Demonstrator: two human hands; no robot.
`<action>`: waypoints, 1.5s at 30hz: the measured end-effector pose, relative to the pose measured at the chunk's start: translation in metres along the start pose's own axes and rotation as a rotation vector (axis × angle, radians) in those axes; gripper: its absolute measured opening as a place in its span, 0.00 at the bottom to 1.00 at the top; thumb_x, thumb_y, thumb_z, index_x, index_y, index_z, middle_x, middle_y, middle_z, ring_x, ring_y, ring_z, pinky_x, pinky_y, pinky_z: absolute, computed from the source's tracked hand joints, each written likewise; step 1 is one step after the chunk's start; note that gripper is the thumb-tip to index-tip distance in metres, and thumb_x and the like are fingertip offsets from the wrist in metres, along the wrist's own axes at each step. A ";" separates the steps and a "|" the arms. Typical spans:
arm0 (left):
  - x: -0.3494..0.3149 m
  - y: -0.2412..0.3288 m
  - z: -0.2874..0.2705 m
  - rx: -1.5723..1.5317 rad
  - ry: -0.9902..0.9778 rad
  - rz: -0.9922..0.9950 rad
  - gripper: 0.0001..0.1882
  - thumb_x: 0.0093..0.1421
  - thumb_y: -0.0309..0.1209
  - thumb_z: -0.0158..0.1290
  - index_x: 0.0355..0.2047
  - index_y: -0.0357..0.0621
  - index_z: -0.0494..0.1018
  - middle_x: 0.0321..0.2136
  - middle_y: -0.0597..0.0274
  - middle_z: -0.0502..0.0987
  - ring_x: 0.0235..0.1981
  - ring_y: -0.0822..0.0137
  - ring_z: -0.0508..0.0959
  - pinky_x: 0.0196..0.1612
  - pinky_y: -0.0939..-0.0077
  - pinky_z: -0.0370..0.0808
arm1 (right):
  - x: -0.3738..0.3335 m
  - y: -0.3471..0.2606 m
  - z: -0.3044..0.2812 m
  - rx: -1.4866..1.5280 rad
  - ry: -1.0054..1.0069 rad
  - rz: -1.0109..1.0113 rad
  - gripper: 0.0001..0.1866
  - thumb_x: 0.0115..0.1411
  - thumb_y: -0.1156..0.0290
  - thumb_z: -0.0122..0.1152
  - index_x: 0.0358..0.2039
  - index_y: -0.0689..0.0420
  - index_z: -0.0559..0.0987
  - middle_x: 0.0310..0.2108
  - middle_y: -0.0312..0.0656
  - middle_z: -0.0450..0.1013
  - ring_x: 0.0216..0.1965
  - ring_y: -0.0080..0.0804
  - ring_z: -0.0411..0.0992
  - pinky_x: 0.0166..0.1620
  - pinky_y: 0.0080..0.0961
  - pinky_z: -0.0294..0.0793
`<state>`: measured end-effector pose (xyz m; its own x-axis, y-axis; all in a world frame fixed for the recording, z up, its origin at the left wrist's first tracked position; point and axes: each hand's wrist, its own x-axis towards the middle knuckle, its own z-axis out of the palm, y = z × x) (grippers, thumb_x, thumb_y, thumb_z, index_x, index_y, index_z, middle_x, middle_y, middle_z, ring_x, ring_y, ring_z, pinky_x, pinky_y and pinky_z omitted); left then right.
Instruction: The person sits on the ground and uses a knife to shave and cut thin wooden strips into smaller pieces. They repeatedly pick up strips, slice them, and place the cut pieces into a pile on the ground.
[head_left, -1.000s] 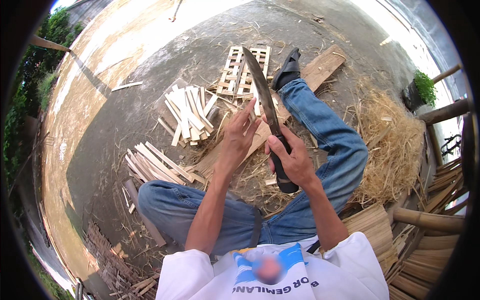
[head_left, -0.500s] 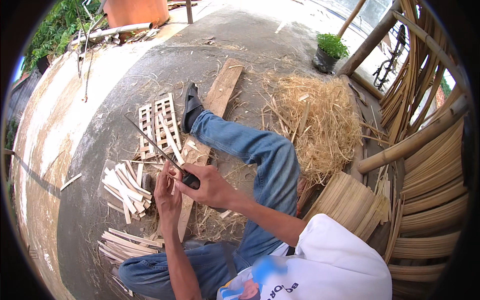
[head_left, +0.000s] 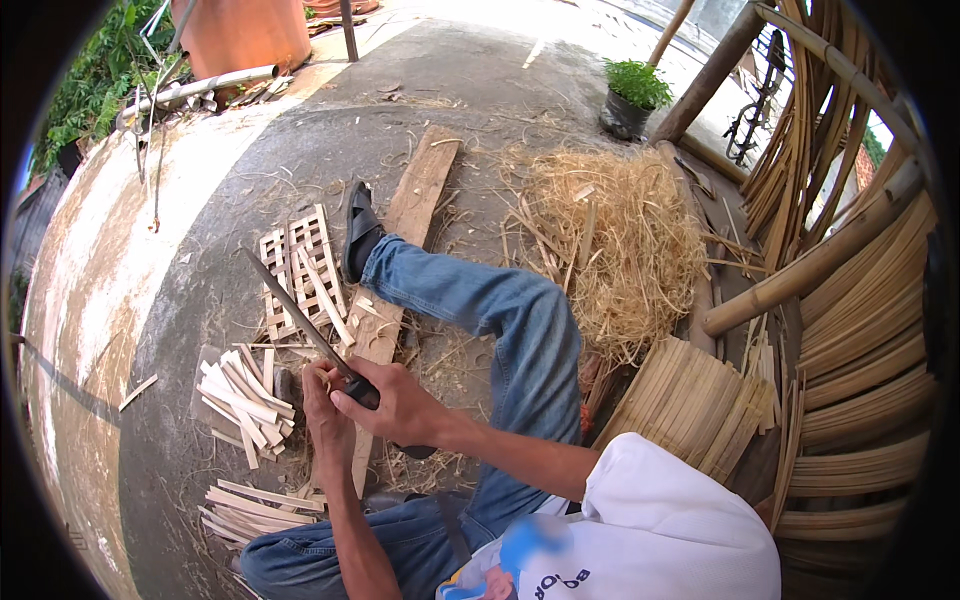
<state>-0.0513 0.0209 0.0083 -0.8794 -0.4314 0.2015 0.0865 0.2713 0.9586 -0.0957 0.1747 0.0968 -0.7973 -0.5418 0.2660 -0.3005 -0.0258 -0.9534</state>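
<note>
A knife with a long dark blade and a black handle is gripped in my right hand, its tip pointing to the far left. Close beside the handle, my left hand is closed, pinching a small pale wooden strip at the fingertips; most of that strip is hidden. The blade passes just over these fingers, and I cannot tell whether it touches the strip. Beyond the hands lies a long wooden plank with a few chips on it, running under my outstretched leg.
Pale strips lie piled to the left, with more strips by my left knee. A slatted lattice rests beyond them. Right of my leg are a heap of shavings and a stack of flat slats. A bamboo pole stands farther right.
The whole view has shifted slightly. The knife has turned, so its blade looks broader. Both hands have come a little nearer to me and remain close together.
</note>
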 end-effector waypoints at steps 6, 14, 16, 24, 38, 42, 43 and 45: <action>-0.005 0.008 -0.009 0.094 0.034 0.070 0.12 0.69 0.20 0.47 0.53 0.36 0.65 0.39 0.51 0.70 0.39 0.55 0.76 0.41 0.65 0.76 | 0.000 -0.006 0.000 -0.023 -0.182 0.080 0.25 0.65 0.64 0.64 0.59 0.63 0.75 0.17 0.36 0.66 0.20 0.19 0.63 0.25 0.23 0.64; -0.001 0.031 -0.011 0.269 0.084 0.101 0.10 0.70 0.26 0.53 0.50 0.38 0.70 0.39 0.51 0.75 0.38 0.57 0.78 0.42 0.64 0.75 | -0.003 -0.004 -0.013 0.175 -0.288 0.300 0.22 0.72 0.64 0.56 0.60 0.63 0.70 0.25 0.35 0.73 0.21 0.19 0.73 0.25 0.21 0.74; -0.002 0.037 -0.013 0.271 0.068 0.077 0.12 0.69 0.25 0.54 0.51 0.39 0.72 0.39 0.52 0.75 0.39 0.58 0.78 0.42 0.65 0.75 | -0.006 -0.011 -0.011 0.149 -0.297 0.312 0.20 0.74 0.60 0.54 0.55 0.63 0.72 0.26 0.36 0.73 0.21 0.20 0.73 0.25 0.21 0.74; -0.002 0.037 -0.011 0.196 0.081 0.125 0.18 0.68 0.25 0.54 0.58 0.42 0.71 0.43 0.50 0.76 0.43 0.52 0.78 0.48 0.61 0.74 | -0.004 -0.011 -0.005 0.236 -0.322 0.358 0.27 0.78 0.48 0.38 0.47 0.61 0.74 0.27 0.37 0.73 0.20 0.20 0.71 0.24 0.19 0.71; -0.019 0.038 0.009 0.440 0.103 0.295 0.32 0.65 0.20 0.46 0.68 0.37 0.49 0.55 0.37 0.63 0.48 0.34 0.74 0.45 0.47 0.75 | -0.008 -0.012 0.003 0.262 -0.304 0.386 0.26 0.78 0.52 0.39 0.32 0.60 0.74 0.22 0.36 0.72 0.19 0.21 0.71 0.24 0.23 0.72; -0.015 0.033 0.014 0.295 0.068 0.050 0.33 0.65 0.20 0.45 0.68 0.37 0.46 0.54 0.35 0.64 0.40 0.34 0.77 0.39 0.46 0.76 | -0.012 -0.012 0.005 0.332 -0.248 0.383 0.26 0.78 0.51 0.38 0.34 0.61 0.73 0.24 0.38 0.72 0.19 0.22 0.72 0.23 0.21 0.73; -0.014 0.030 0.015 0.268 0.073 0.024 0.34 0.65 0.21 0.46 0.68 0.37 0.45 0.54 0.35 0.64 0.38 0.34 0.78 0.38 0.46 0.76 | -0.013 -0.011 0.006 0.355 -0.230 0.374 0.26 0.78 0.50 0.38 0.34 0.61 0.72 0.24 0.38 0.73 0.18 0.22 0.72 0.23 0.21 0.73; -0.013 0.036 0.016 0.200 0.068 -0.055 0.34 0.65 0.21 0.47 0.68 0.39 0.46 0.54 0.35 0.65 0.40 0.34 0.78 0.38 0.47 0.76 | -0.011 -0.012 0.005 0.325 -0.213 0.385 0.27 0.78 0.50 0.38 0.34 0.61 0.72 0.24 0.38 0.73 0.18 0.22 0.72 0.23 0.21 0.74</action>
<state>-0.0442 0.0504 0.0365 -0.8459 -0.5056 0.1696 -0.0611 0.4078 0.9110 -0.0813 0.1769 0.1044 -0.6840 -0.7205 -0.1138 0.1968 -0.0321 -0.9799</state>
